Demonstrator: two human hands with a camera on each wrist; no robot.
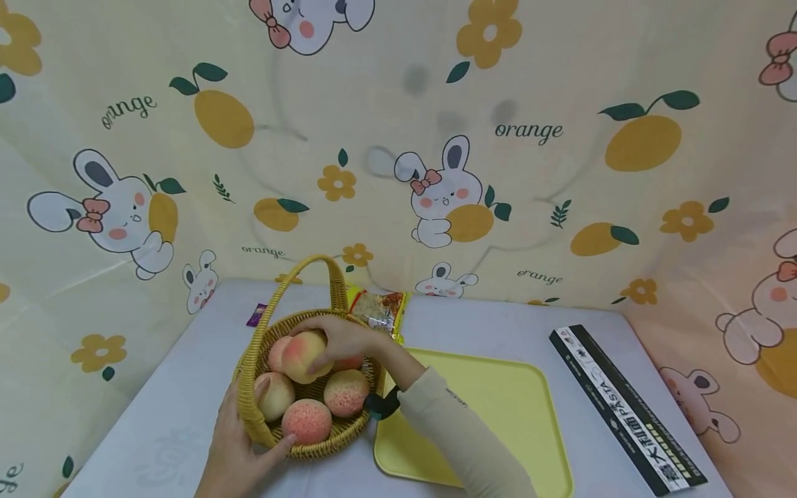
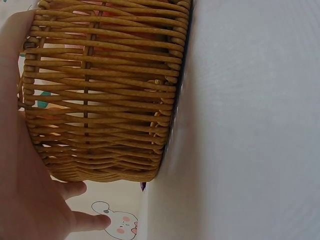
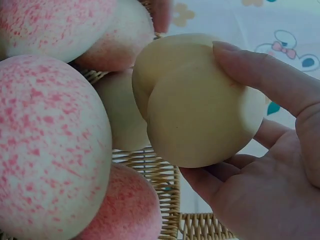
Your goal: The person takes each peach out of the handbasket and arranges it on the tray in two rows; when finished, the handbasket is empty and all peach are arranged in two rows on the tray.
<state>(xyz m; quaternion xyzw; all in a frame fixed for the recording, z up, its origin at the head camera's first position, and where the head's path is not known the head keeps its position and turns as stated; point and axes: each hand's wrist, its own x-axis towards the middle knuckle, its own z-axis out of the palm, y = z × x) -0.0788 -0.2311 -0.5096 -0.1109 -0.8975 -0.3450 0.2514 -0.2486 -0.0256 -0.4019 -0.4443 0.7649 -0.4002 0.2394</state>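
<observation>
A wicker basket with a tall arched handle holds several peaches, some speckled pink like the front peach. My right hand reaches in over the rim and grips a yellow-and-red peach above the others. The right wrist view shows the thumb on one side of that smooth, creased peach and the fingers under the other. My left hand holds the basket at its near left side, thumb by the rim. In the left wrist view, the palm lies along the woven wall, with two fingertips reaching past it.
Right of the basket lies a yellow tray, partly under my right forearm. A long black pasta box rests at the table's right side. Behind the basket are a yellow snack packet and a small purple packet. A printed cloth hangs behind.
</observation>
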